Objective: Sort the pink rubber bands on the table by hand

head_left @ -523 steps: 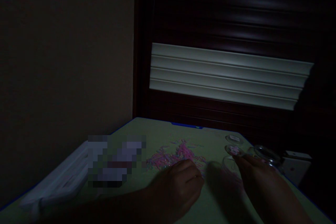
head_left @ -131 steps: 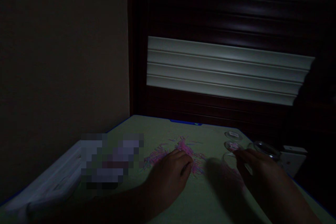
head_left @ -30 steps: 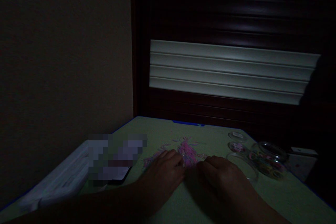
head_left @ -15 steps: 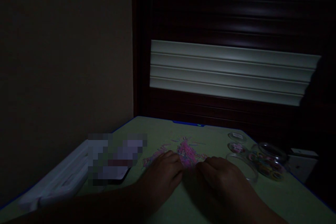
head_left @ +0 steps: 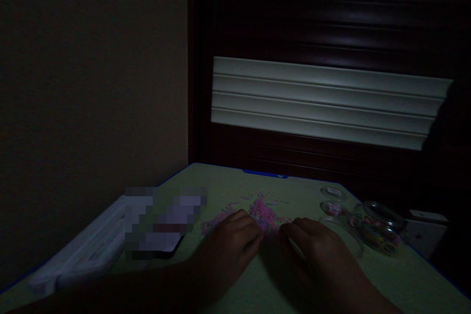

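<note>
Near the middle of the green table (head_left: 217, 181), the left hand (head_left: 228, 248) and right hand (head_left: 314, 250) curl close together at the near edge of a pile of pink rubber bands (head_left: 263, 216), too dark to tell whether they pinch any; the bands look light, soft and tangled, best taken in small pinches from the pile's edge.

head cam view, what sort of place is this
Probably a dim home room for crafts: a green-topped table against a plain wall holds a heap of pink bands and a glass jar of coloured bands.
</note>
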Available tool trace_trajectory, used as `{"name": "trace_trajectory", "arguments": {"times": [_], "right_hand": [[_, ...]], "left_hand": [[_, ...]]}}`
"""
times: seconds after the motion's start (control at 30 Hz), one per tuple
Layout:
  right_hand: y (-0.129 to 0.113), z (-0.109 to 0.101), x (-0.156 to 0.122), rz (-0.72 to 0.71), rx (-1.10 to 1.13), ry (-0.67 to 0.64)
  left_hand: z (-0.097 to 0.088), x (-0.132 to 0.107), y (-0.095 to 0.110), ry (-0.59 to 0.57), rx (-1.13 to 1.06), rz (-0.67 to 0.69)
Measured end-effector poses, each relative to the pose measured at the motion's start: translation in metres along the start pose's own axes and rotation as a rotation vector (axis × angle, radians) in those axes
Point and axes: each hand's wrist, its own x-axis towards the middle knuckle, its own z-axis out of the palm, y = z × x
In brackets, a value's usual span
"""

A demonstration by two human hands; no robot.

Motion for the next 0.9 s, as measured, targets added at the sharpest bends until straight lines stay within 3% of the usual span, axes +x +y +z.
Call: {"name": "trace_trajectory", "arguments": {"times": [0.23,0.5,0.9], "right_hand": [[0.002,0.004,-0.001,-0.031,0.043,0.027],[0.003,0.008,0.002,-0.058,-0.007,0.007],[0.005,0.011,-0.001,-0.132,-0.003,0.043]], "left_hand": [[0.001,0.001,-0.001,0.088,-0.083,0.020],[0.002,-0.001,0.000,0.060,-0.100,0.137],[0.000,-0.002,0.000,0.010,-0.099,0.175]]}}
